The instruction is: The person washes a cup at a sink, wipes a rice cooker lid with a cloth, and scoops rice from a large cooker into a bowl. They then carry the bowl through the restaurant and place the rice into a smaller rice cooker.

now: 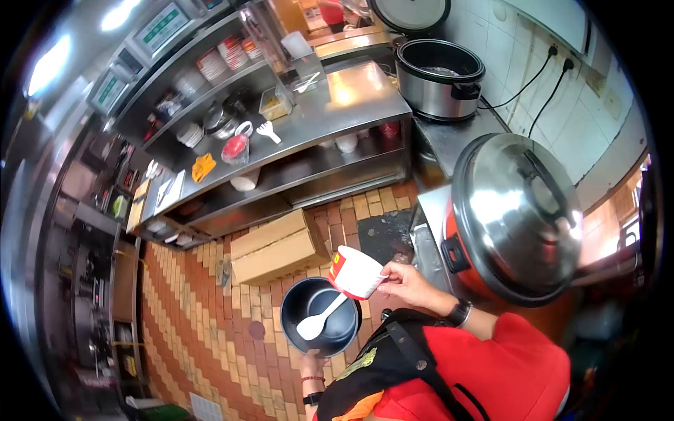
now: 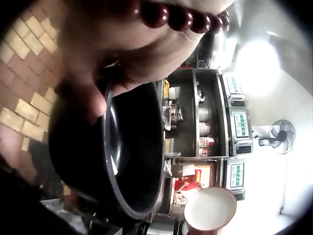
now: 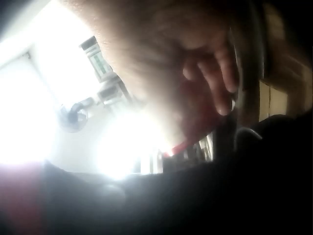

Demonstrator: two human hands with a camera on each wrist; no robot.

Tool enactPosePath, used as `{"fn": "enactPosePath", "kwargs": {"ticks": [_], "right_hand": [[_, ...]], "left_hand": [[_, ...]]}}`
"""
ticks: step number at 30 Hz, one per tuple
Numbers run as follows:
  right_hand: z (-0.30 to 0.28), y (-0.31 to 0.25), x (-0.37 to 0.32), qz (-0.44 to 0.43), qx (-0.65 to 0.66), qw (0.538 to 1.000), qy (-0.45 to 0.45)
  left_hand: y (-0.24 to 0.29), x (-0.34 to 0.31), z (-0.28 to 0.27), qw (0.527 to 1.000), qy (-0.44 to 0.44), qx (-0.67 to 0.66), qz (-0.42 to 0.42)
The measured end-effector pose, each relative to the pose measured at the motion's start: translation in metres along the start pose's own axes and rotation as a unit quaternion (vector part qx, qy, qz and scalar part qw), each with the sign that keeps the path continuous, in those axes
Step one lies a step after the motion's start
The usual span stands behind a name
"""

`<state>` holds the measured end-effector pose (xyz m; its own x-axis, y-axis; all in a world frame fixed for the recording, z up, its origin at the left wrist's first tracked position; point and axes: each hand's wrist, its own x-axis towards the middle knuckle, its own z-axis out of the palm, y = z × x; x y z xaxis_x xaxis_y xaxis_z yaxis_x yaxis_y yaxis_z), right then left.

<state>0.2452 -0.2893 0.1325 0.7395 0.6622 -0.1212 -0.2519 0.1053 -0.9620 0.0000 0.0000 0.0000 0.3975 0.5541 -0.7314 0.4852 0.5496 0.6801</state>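
Observation:
A dark round pot (image 1: 293,309) is held low over the tiled floor, its inside facing up in the head view. The left hand (image 1: 312,362) grips its near rim; in the left wrist view that hand (image 2: 132,58) has its thumb over the rim of the pot (image 2: 108,147). A white rice paddle (image 1: 314,325) slants into the pot, its upper end behind the tub. The right hand (image 1: 408,286) pinches a red and white paper tub (image 1: 358,272) by its edge, above the pot's far right side. In the right wrist view the hand (image 3: 195,63) is blurred against the red tub (image 3: 195,110).
A cardboard box (image 1: 277,249) lies on the floor beyond the pot. A large lidded cooker (image 1: 516,217) stands at the right, an open cooker (image 1: 439,84) behind it. The steel counter (image 1: 316,112) carries a red-topped bowl (image 1: 236,149), a yellow cloth (image 1: 203,168) and a white fork-like utensil (image 1: 268,131).

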Motion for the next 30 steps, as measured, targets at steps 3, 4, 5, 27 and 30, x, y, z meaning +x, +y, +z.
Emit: {"fn": "enactPosePath", "kwargs": {"ticks": [3,4,5,27,30], "right_hand": [[-0.024,-0.016,0.064,-0.011,-0.032,0.998,0.052],[-0.018,-0.012,0.051,0.022,-0.021,0.996,0.079],[-0.019,-0.018,0.079,0.005,-0.018,0.995,0.097],[-0.066,-0.068,0.316,0.031,-0.067,0.927,0.368],[-0.097,-0.086,0.361,0.033,-0.062,0.929,0.364]], "left_hand": [[0.051,0.067,0.036,0.997,-0.046,-0.05,-0.043],[0.051,0.058,0.023,0.995,-0.037,-0.053,-0.07],[0.092,0.087,0.032,0.995,-0.046,-0.068,-0.05],[0.512,0.384,0.435,0.964,-0.257,0.068,0.001],[0.525,0.399,0.477,0.971,-0.223,0.079,0.011]]}}
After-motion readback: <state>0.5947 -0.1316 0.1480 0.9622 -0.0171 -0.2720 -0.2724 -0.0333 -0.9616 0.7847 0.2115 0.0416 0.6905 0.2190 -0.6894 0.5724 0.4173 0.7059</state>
